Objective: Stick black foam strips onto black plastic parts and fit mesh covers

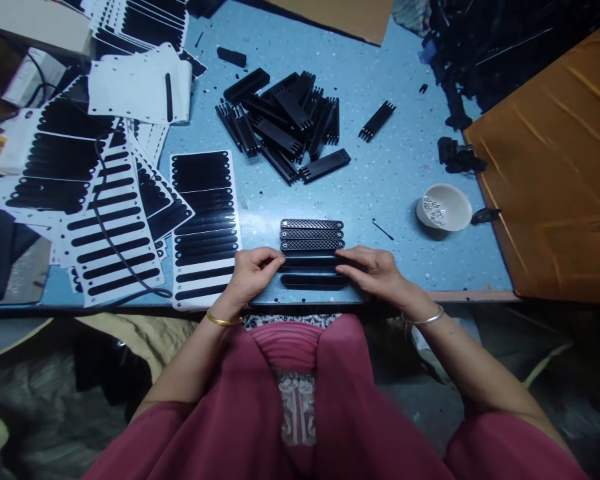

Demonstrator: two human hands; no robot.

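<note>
A long black bar (310, 263) lies crosswise on the blue tabletop in front of me. At its left end, the thumb and forefinger of my left hand (254, 272) are pinched together. My right hand (374, 269) grips the other end, with the thumb on the near side and a finger on the far side. Whether a thin sticker strip lies on top of this bar, I cannot tell. Just beyond it sit several bars with a mesh-patterned top (312, 235), side by side. Another plain black bar (313, 282) rests nearer the table edge.
Sheets of black strip stickers (205, 230) spread over the left side, with a cable (111, 243) across them. Toward the back is a pile of black slotted bars (285, 120). On the right stand a white cup (445, 208) holding small metal parts and an orange-brown box (555, 160).
</note>
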